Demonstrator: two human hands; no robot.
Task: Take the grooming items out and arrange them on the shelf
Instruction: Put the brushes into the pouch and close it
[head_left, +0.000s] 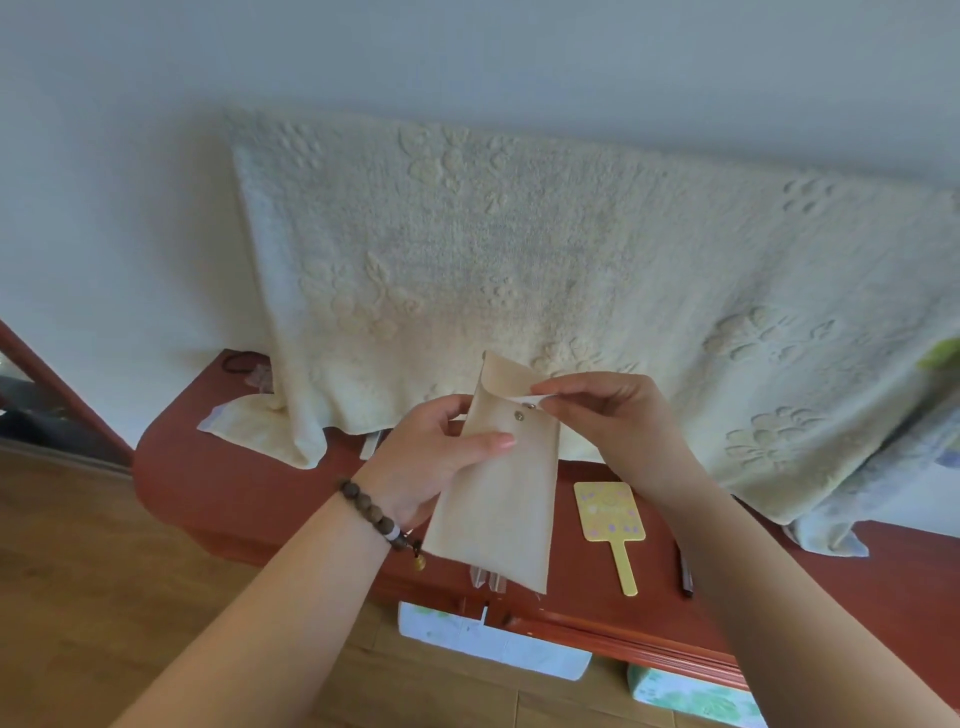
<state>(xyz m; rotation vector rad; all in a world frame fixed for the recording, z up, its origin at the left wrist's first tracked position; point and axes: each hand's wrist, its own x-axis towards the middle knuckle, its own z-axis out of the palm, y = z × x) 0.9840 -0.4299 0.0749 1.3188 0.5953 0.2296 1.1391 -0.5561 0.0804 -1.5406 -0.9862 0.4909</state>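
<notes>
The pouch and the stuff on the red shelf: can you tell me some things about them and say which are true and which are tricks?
1. The left hand holds the beige pouch. True.
2. The pouch's flap is snapped shut. False: the right hand pinches the flap open.
3. A yellow hand mirror lies on the red shelf. True.
4. The mirror is inside the pouch. False: it lies to the pouch's right.
5. A cream towel hangs behind the shelf. True.
</notes>
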